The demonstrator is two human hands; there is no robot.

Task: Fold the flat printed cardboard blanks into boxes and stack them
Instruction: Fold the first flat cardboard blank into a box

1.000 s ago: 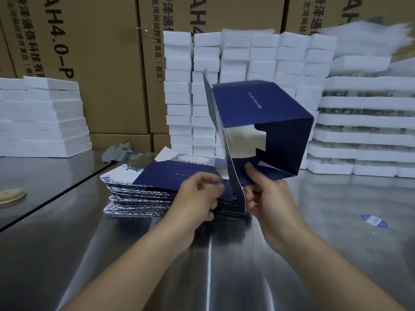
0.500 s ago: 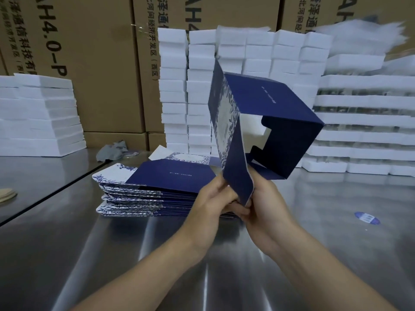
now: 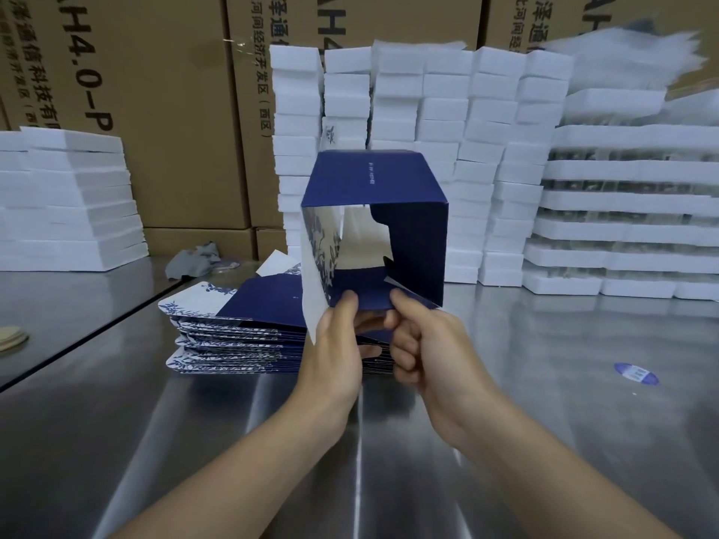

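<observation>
- The box (image 3: 373,177) is opened into a square blue sleeve. It is held in the air above the table (image 3: 194,441), just in front of the stack of flat blanks (image 3: 241,336). Its open near end faces us.
- At the left of that open end a white flap (image 3: 317,274) with blue print hangs loose. A blue flap (image 3: 369,295) lies along the lower edge.
- The left hand (image 3: 336,344) grips the lower left corner of the box, thumb on top of the blue flap and fingers hidden beneath.
- The right hand (image 3: 424,344) pinches the same flap from the right, thumb above and curled fingers below.
- We judge the step in hand to be closing this end: the sleeve is formed and the flaps are not yet tucked.
- The next move calls for folding the blue flap inward on its crease and laying the side flaps over it, with one hand bracing the sleeve square. Thin card will likely buckle if pressed off the crease.
- We see no finished boxes, so the stacking place cannot be told.
- Behind the stack lie a grey rag (image 3: 194,258), columns of white foam blocks (image 3: 428,110) and brown cartons (image 3: 175,110). A round blue sticker (image 3: 636,373) sits on the table at the right.
</observation>
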